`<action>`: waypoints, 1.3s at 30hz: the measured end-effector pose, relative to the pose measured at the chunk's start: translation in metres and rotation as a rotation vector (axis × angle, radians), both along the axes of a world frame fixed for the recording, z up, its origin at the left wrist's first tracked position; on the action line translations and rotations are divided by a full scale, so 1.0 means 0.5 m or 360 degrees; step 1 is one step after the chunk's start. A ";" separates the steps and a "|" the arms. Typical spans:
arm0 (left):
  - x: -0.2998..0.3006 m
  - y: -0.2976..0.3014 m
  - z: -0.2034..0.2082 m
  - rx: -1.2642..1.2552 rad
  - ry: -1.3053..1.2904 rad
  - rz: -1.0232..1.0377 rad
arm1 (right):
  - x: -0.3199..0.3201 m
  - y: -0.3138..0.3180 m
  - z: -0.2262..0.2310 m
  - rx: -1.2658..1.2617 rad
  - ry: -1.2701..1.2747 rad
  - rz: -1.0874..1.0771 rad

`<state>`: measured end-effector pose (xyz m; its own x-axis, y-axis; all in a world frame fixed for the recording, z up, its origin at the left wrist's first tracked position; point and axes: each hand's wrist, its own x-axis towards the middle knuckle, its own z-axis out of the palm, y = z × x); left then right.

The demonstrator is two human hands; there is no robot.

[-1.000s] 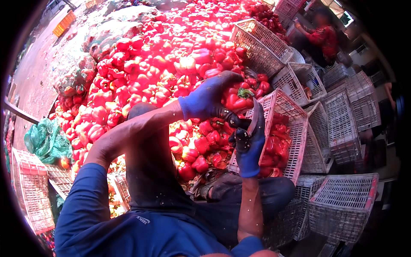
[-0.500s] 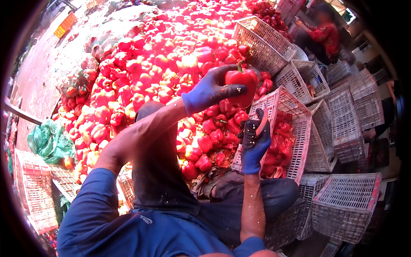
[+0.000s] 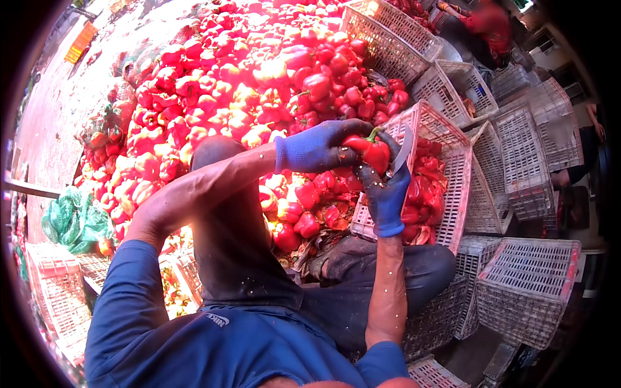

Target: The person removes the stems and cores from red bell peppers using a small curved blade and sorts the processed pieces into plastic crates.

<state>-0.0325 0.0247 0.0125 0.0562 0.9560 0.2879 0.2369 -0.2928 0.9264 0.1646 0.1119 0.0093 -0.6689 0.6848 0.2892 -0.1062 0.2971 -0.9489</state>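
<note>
In the head view, the left hand [image 3: 314,147], in a blue knitted glove, comes from nine o'clock and closes its fingers around a glossy red bell pepper with a green stem [image 3: 367,150], which sits just right of the picture centre, above the crate edge. The right hand [image 3: 385,191], in the same kind of blue glove, rises from six o'clock; its fingers are wrapped tight on the handle of a short knife with a grey metal blade [image 3: 402,150], and the blade stands at the three o'clock side of the pepper, touching it or nearly so. Directly below and toward three o'clock is a white plastic lattice crate [image 3: 460,187], partly filled with red peppers. A very large heap of loose red peppers [image 3: 239,90] fills the area from ten to twelve o'clock. More empty white lattice crates [image 3: 527,284] are stacked from two to five o'clock. A green mesh sack [image 3: 74,220] lies at nine o'clock. Another person in a red top [image 3: 486,22] is seen at one o'clock.
</note>
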 end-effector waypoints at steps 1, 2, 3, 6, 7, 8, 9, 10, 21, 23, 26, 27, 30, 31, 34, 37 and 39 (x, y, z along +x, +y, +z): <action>-0.001 -0.004 -0.005 -0.0057 -0.0025 0.0010 | 0.005 0.001 0.001 -0.0008 -0.0011 0.0007; -0.003 -0.008 0.004 -0.0106 -0.0042 0.0016 | 0.012 0.007 0.002 -0.0153 0.0053 0.0024; -0.006 -0.012 0.012 -0.0156 -0.0059 0.0022 | 0.027 0.018 0.002 -0.0298 0.0118 0.0041; -0.023 -0.010 0.039 -0.0228 -0.0775 -0.0289 | 0.055 0.033 -0.022 -0.0619 0.0354 0.0039; -0.023 -0.008 0.034 -0.0241 -0.0829 -0.0266 | 0.063 0.040 -0.031 -0.0225 0.0210 -0.0045; -0.026 -0.011 0.036 -0.0201 -0.0616 -0.0133 | 0.048 0.030 0.000 -0.0342 0.0191 0.0050; -0.024 -0.011 0.038 -0.0162 -0.0409 -0.0007 | 0.039 0.019 0.034 -0.0456 0.0160 0.0128; -0.020 -0.010 0.041 -0.0124 -0.0202 0.0119 | 0.037 0.019 0.031 -0.0370 0.0112 0.0126; -0.019 -0.010 0.036 -0.0060 -0.0009 -0.0070 | 0.013 -0.001 0.023 -0.0403 -0.0110 0.0342; -0.022 -0.019 0.015 0.0030 -0.0023 0.0029 | -0.005 -0.034 0.057 -0.0347 -0.0010 0.0340; 0.033 0.007 0.019 0.0277 -0.0049 0.0234 | 0.024 0.016 0.008 0.0718 -0.0387 0.0475; 0.022 0.009 0.016 0.0412 0.0085 0.0292 | 0.031 0.022 -0.007 0.0808 -0.0461 0.0446; 0.022 -0.008 -0.005 0.0617 0.0381 0.0447 | 0.010 0.017 -0.040 0.0555 -0.0412 0.0305; 0.028 -0.010 -0.006 0.0605 0.0441 0.0507 | 0.009 0.020 -0.044 0.0465 -0.0379 0.0252; 0.054 -0.007 0.038 0.0644 0.0733 0.0657 | 0.019 0.036 -0.046 0.0311 -0.0270 0.0079; 0.065 0.014 0.058 0.0629 0.0933 0.0725 | 0.037 0.052 -0.037 0.0176 -0.0117 -0.0104; 0.069 0.018 0.037 0.0629 0.0775 0.0682 | 0.045 0.065 -0.069 0.0044 -0.0038 -0.0227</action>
<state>0.0019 0.0338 0.0312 -0.0887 0.7537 0.6512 0.7599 -0.3715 0.5335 0.1873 0.1443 -0.0252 -0.5723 0.7654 0.2944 -0.0384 0.3336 -0.9419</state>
